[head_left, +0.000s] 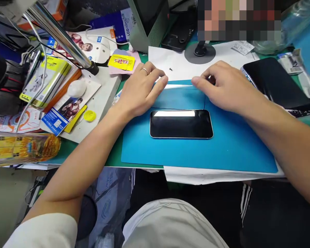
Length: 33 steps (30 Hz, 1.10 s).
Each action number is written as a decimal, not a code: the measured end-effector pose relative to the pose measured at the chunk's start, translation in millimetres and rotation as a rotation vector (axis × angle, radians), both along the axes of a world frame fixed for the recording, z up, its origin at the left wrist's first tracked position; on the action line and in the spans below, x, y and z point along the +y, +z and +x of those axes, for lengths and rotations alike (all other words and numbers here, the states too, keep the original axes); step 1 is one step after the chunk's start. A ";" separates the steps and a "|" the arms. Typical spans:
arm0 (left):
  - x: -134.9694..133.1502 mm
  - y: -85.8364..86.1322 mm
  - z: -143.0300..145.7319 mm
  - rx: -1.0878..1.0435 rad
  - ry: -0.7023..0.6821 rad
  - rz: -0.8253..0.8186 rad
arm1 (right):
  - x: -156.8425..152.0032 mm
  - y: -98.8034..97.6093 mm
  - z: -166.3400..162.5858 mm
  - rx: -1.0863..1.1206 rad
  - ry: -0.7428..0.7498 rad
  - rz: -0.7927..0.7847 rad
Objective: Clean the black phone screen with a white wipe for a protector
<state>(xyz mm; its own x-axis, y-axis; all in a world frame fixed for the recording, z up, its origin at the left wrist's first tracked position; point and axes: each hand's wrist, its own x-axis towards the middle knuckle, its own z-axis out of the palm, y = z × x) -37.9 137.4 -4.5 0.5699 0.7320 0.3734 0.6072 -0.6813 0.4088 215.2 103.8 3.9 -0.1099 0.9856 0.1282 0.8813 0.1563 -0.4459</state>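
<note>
A black phone (181, 124) lies screen up, lengthwise, on a blue work mat (222, 148). Just beyond it a clear film sheet (179, 98) rests on the mat. My left hand (142, 90), with a ring on one finger, pinches the film's far left corner with curled fingers. My right hand (222, 86) pinches the far right corner the same way. Both hands rest on the mat behind the phone, not touching it.
Left of the mat lie packaged accessories (45, 82), a yellow packet (122, 62) and a chrome lamp arm (59, 34). A second dark phone (276, 82) lies at the right. White paper (175, 62) with a tiny screw and a round stand base (200, 53) sit behind.
</note>
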 end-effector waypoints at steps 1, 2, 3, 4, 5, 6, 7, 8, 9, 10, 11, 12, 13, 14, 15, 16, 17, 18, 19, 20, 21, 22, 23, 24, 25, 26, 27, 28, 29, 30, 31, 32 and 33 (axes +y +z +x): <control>-0.7 -0.1 0.3 -0.008 0.007 0.013 | -0.4 -0.6 -0.5 0.022 -0.033 0.004; -0.9 -0.2 0.3 -0.012 0.011 0.018 | -0.8 -1.5 -0.6 0.056 -0.052 0.008; -0.9 -0.3 0.1 -0.013 0.012 0.018 | -1.3 -2.5 -0.5 0.107 -0.054 0.008; -0.9 -0.4 -0.4 -0.017 0.010 0.015 | -2.0 -3.5 -0.3 0.175 -0.040 0.009; -0.9 -0.5 -1.0 -0.026 0.006 0.012 | -3.0 -4.2 -0.4 0.260 -0.017 0.014; -1.4 -0.4 -1.7 -0.040 0.001 0.008 | -4.1 -4.5 -0.6 0.351 0.010 0.020; -2.3 -0.1 -2.4 -0.059 -0.004 0.004 | -5.4 -4.2 -1.1 0.434 0.034 0.027; -3.8 0.5 -3.0 -0.079 -0.006 0.001 | -6.8 -3.4 -1.8 0.492 0.056 0.030; -5.9 1.3 -3.5 -0.099 -0.007 0.001 | -8.4 -2.2 -2.6 0.521 0.075 0.033; -8.4 2.2 -3.8 -0.117 -0.004 0.004 | -10.2 -0.6 -3.4 0.525 0.095 0.037; -11.2 3.2 -3.9 -0.130 0.001 0.009 | -12.0 1.2 -4.3 0.516 0.113 0.047; -14.1 4.0 -4.0 -0.138 0.006 0.016 | -14.0 2.8 -5.1 0.504 0.127 0.068; -16.7 4.5 -4.0 -0.144 0.011 0.026 | -15.8 4.3 -5.9 0.495 0.141 0.096; -19.0 4.8 -4.1 -0.147 0.016 0.035 | -17.6 5.5 -6.6 0.489 0.155 0.121; -20.9 4.9 -4.2 -0.148 0.019 0.042 | -19.1 6.5 -7.1 0.484 0.170 0.142; -22.2 4.7 -4.5 -0.147 0.019 0.048 | -20.4 7.4 -7.2 0.477 0.185 0.151; -23.2 4.4 -4.8 -0.147 0.017 0.053 | -21.4 8.3 -6.7 0.468 0.200 0.147; -23.8 4.1 -5.3 -0.148 0.013 0.055 | -22.2 9.4 -5.4 0.452 0.217 0.130; -24.4 3.8 -5.8 -0.150 0.007 0.054 | -22.8 10.6 -3.2 0.432 0.232 0.108; -24.9 3.6 -6.5 -0.156 0.000 0.051 | -23.5 11.8 0.0 0.406 0.243 0.086; -25.6 3.4 -7.2 -0.165 -0.006 0.048 | -24.1 12.9 4.2 0.370 0.255 0.068; -26.4 3.2 -8.0 -0.177 -0.013 0.044 | -24.7 13.5 9.2 0.328 0.273 0.058; -27.4 3.2 -8.9 -0.186 -0.020 0.036 | -25.2 13.4 14.8 0.291 0.292 0.056; -28.4 3.3 -9.8 -0.193 -0.027 0.028 | -25.5 12.6 20.8 0.269 0.304 0.064; -29.3 3.5 -10.6 -0.195 -0.036 0.015 | -25.6 10.8 26.7 0.267 0.311 0.076; -30.2 3.9 -11.3 -0.193 -0.048 -0.001 | -25.4 8.4 32.2 0.270 0.322 0.082; -30.8 4.5 -11.8 -0.187 -0.062 -0.021 | -25.0 5.5 37.1 0.272 0.341 0.084; -31.1 5.2 -12.1 -0.177 -0.078 -0.047 | -24.6 2.6 41.1 0.265 0.368 0.086; -31.1 6.1 -12.2 -0.161 -0.096 -0.079 | -24.1 -0.2 44.0 0.249 0.401 0.093; -30.7 6.9 -12.2 -0.137 -0.116 -0.117 | -23.7 -2.5 46.0 0.220 0.446 0.097; -30.0 7.6 -12.0 -0.109 -0.134 -0.159 | -23.5 -4.2 46.9 0.189 0.490 0.098; -29.1 8.0 -11.8 -0.080 -0.152 -0.201 | -23.3 -5.4 47.2 0.167 0.524 0.095; -28.1 8.0 -11.6 -0.052 -0.170 -0.241 | -23.2 -6.0 46.9 0.159 0.546 0.087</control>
<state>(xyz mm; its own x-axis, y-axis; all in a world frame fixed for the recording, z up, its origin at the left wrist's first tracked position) -49.6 109.3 3.4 0.6768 0.6985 0.2326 0.4662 -0.6511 0.5990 262.1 80.6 -2.1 -0.5725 0.7765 0.2631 0.5858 0.6119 -0.5314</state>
